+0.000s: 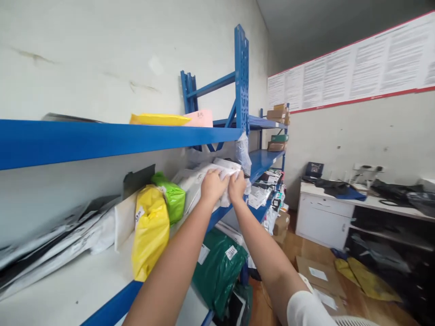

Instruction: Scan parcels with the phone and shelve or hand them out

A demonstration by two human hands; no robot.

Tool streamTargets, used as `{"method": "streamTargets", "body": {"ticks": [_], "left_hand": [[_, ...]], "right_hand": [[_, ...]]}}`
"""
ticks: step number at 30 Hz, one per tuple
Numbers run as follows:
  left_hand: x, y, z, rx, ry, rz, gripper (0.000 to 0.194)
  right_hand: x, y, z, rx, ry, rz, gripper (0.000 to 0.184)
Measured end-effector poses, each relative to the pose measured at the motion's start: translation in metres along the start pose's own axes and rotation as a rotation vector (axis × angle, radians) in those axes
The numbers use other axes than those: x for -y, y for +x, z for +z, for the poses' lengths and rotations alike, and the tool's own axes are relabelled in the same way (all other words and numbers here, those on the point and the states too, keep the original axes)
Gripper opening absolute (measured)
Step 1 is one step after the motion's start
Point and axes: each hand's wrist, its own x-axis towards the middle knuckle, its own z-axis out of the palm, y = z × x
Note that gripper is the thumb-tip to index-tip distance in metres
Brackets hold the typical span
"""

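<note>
Both my arms reach out to the middle level of a blue shelf rack. My left hand and my right hand are side by side, fingers closed on a white plastic parcel at the shelf's front edge. The parcel leans against other white mail bags. A green parcel and a yellow parcel stand to the left of my hands on the same white shelf board.
Grey and white bags lie at the far left of the shelf. A dark green bag sits on the level below. Cardboard boxes and a yellow bag lie on the wooden floor. A white desk stands at right.
</note>
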Motion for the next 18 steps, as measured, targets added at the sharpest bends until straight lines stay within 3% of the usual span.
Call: {"method": "streamTargets", "body": {"ticks": [2,4,5,7,9,11,13,16,18], "left_hand": [[0.004,-0.007,0.001,-0.101,0.030,-0.025,0.038],[0.012,-0.010,0.001,-0.167,0.152,-0.178,0.049],[0.016,-0.009,0.000,-0.111,0.222,-0.278,0.058],[0.026,-0.004,0.000,0.135,0.310,-0.443,0.069],[0.035,0.002,0.003,0.362,0.333,-0.513,0.074],[0.044,0.006,0.006,0.458,0.349,-0.511,0.083],[0.049,0.004,0.006,0.478,0.382,-0.500,0.084],[0.046,-0.004,0.000,0.449,0.425,-0.438,0.054],[0.036,-0.010,-0.005,0.412,0.440,-0.379,0.044]], "right_hand": [[-0.012,-0.002,-0.003,0.035,0.018,-0.030,0.039],[-0.018,-0.006,-0.011,0.046,0.030,-0.081,0.041],[-0.018,-0.010,-0.015,0.022,0.033,-0.103,0.044],[-0.013,-0.020,-0.022,-0.049,0.028,-0.151,0.051],[-0.005,-0.030,-0.025,-0.077,0.001,-0.208,0.061],[0.001,-0.038,-0.024,-0.046,-0.033,-0.242,0.073],[0.004,-0.040,-0.021,-0.022,-0.052,-0.232,0.081],[0.000,-0.032,-0.018,0.020,-0.058,-0.228,0.083],[-0.006,-0.022,-0.017,0.048,-0.059,-0.248,0.079]]}}
